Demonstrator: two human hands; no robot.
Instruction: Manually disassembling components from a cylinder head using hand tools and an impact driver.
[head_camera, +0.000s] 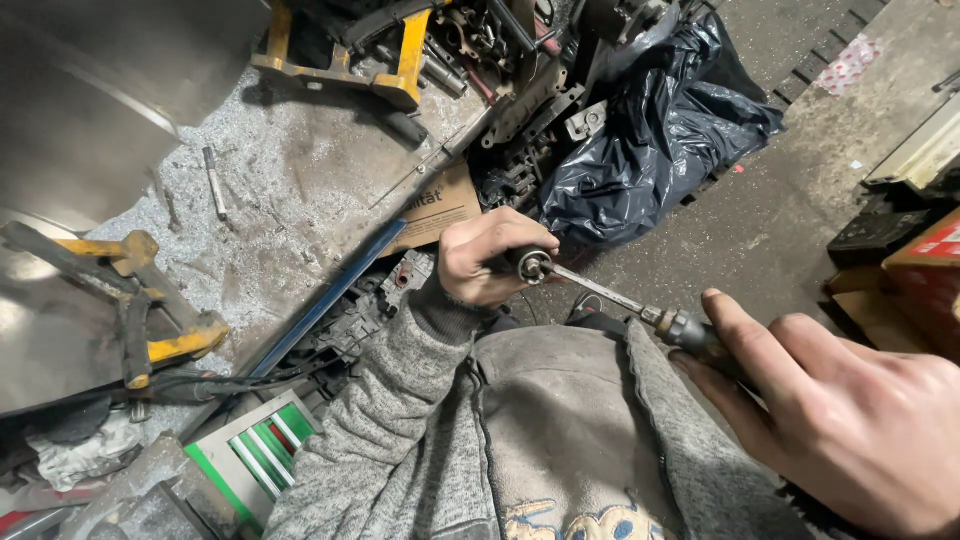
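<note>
Two hands share one tool at the middle of the frame, and we have little open room around them: our grey sleeve and lap fill the bottom centre, the only bare stretch being the concrete floor running up the right side toward the upper right corner. To the left, a grit-covered metal bench top ends at a blue steel edge that slants from centre down toward lower left. A crumpled black plastic bag, glossy and creased, lies just above the hands at upper centre-right, beside a heap of dark, oily engine parts. Yellow painted stands sit at left and along the top edge, and a green-and-white striped box shows at lower left. A flap of brown cardboard lies just left of our left hand. The ratchet wrench is slim bare steel with a round head and a dark handle, stretching from centre toward lower right. Our left hand is curled tightly around its head end, fingers closed over it and whatever sits beneath, which we cannot see. Our right hand, at lower right, wraps the handle, index finger extended along it.
</note>
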